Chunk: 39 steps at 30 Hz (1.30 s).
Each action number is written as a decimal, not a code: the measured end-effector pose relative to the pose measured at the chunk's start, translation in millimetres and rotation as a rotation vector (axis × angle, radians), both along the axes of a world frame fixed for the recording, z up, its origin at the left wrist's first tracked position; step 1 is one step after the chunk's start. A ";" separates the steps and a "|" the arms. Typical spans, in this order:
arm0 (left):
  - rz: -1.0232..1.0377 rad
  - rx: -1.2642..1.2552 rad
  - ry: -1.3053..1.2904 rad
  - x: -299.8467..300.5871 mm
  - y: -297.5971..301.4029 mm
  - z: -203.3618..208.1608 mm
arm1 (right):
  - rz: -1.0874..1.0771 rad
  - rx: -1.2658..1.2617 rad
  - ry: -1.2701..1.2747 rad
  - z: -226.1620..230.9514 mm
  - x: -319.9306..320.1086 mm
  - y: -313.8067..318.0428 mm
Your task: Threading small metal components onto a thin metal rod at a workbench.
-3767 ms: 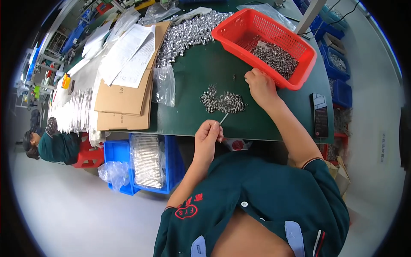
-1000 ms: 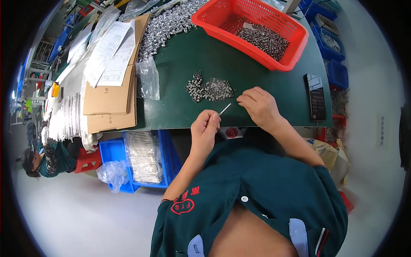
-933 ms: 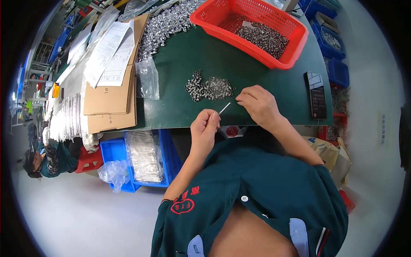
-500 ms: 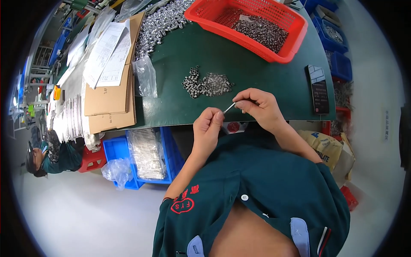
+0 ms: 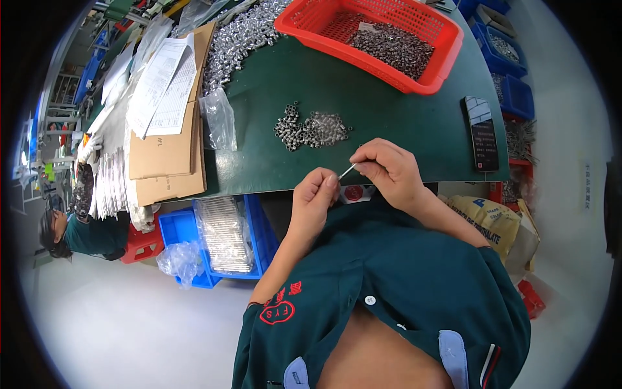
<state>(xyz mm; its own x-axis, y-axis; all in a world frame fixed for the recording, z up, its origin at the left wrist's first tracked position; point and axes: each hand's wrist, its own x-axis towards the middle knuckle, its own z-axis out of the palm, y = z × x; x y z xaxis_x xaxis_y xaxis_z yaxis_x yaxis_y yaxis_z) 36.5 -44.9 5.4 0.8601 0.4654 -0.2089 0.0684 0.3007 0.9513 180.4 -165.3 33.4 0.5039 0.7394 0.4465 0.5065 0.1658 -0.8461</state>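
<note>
A thin, silvery metal rod (image 5: 347,171) spans the short gap between my hands at the table's front edge, slanting up to the right. My left hand (image 5: 313,200) is closed, thumb and forefinger pinched at the rod's lower end. At its upper end my right hand (image 5: 392,174) pinches it between thumb and fingertips. Whether a small part sits on the rod inside my fingers is hidden. Just beyond my hands, a small pile of short metal rings (image 5: 311,128) lies on the green table (image 5: 259,165).
A red plastic basket (image 5: 447,61) of small metal parts stands at the back, beside a heap of shiny metal pieces (image 5: 249,32). Cardboard with papers (image 5: 162,155) lies left, a phone (image 5: 481,133) right. Blue bins (image 5: 256,227) stand below the table; a person (image 5: 94,233) sits far left.
My right hand has dipped slightly and the visible stretch of rod lies a little lower. Both hands keep their pinch. At far left the other person has shifted.
</note>
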 end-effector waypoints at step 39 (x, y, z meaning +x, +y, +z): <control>0.055 0.088 0.007 5.5 -1.5 -1.1 | 0.062 -0.132 0.483 -4.8 4.4 2.7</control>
